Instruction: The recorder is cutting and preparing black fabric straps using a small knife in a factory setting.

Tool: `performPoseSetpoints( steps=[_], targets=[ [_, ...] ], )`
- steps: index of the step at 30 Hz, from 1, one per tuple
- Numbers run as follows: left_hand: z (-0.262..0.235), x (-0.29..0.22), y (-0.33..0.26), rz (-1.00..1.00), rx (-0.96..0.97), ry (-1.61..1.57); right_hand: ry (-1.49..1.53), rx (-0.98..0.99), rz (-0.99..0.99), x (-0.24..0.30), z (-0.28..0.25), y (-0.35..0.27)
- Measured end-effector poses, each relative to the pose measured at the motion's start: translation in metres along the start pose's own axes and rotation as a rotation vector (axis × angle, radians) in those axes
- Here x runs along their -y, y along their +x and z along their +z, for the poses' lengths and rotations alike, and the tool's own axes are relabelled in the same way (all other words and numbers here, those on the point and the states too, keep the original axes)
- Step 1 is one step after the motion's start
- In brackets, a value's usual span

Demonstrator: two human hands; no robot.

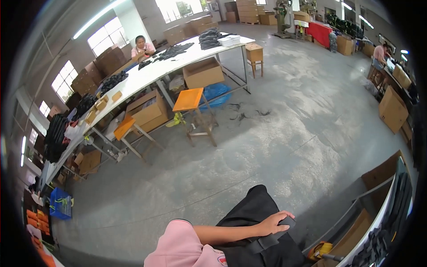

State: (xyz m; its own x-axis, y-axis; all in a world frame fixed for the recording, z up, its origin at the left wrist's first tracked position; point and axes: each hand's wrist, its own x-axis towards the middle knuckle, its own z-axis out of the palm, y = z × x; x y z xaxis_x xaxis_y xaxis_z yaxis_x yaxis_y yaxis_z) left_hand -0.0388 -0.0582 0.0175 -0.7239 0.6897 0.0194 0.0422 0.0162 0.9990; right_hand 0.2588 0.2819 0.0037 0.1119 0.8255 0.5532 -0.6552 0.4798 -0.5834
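Observation:
My left arm reaches to the right out of a pink sleeve at the lower edge. My left hand rests above my black-trousered leg, its fingers closed round a dark strap-like piece. One end of this flat black strip sticks out past the fingertips, and another part lies across the black cloth below the wrist. Its exact kind is hard to make out. My right hand does not show.
A long white table with dark piles crosses the left. Orange-topped stools and cartons stand by it. A blue crate sits far left. At lower right is a table edge with dark strips. A person sits behind the table.

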Motion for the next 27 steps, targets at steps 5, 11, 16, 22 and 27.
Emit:
performPoseSetpoints(
  steps=[5,11,16,22,27],
  targets=[
    [0.011,0.001,0.0,-0.047,-0.005,0.073,-1.252,0.475,0.38,-0.057,0.033,-0.06],
    [0.022,0.013,-0.012,-0.017,-0.048,0.135,-0.484,0.535,1.162,-0.054,0.179,-0.175],
    [0.018,0.008,-0.023,-0.038,0.045,0.213,-0.395,0.573,1.222,-0.041,0.203,-0.213],
    [0.024,0.021,-0.022,0.156,0.002,0.315,-0.336,0.496,1.317,-0.029,0.193,-0.202],
    [0.027,0.006,-0.019,0.14,0.073,0.325,-0.394,0.462,1.395,-0.016,0.202,-0.2]
  ],
)
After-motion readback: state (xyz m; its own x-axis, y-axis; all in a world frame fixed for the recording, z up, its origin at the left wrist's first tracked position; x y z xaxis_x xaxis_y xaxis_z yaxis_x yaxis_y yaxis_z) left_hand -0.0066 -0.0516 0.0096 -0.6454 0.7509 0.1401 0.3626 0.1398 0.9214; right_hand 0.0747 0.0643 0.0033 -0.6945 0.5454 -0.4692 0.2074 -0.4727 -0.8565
